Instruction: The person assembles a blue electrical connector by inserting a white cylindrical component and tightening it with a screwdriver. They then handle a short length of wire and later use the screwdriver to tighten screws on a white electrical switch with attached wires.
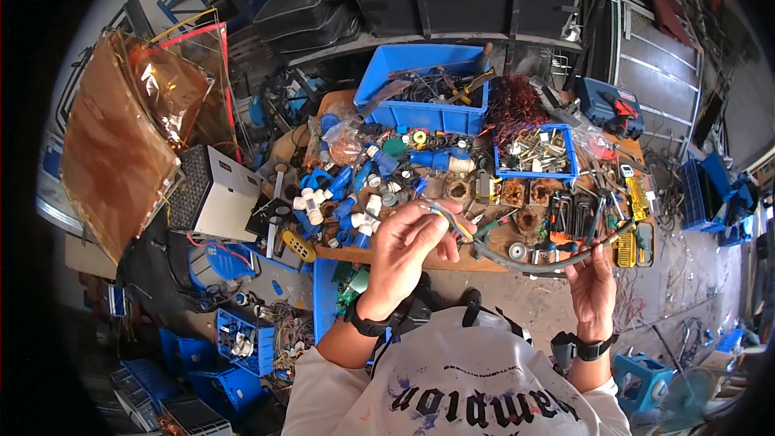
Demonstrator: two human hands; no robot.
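Note:
A length of dark grey sheathed cable (533,267) curves between my hands above the workbench's front edge. Thin coloured wires (458,228), with blue and yellow among them, stick out of its left end. My left hand (408,246) is closed, thumb and fingers pinching these wires. Toward the cable's other end, my right hand (593,284) grips the sheath between thumb and fingers, and the far tip points up to the right. Behind the cable lie a set of hex keys (571,214) and a small round metal part (517,251).
The wooden workbench (484,259) is crowded with blue and white pipe fittings (311,203). At its back stand a large blue bin (440,119) of tools and a smaller blue tray (537,172) of metal pieces. A yellow remote-like device (299,245) lies at the left.

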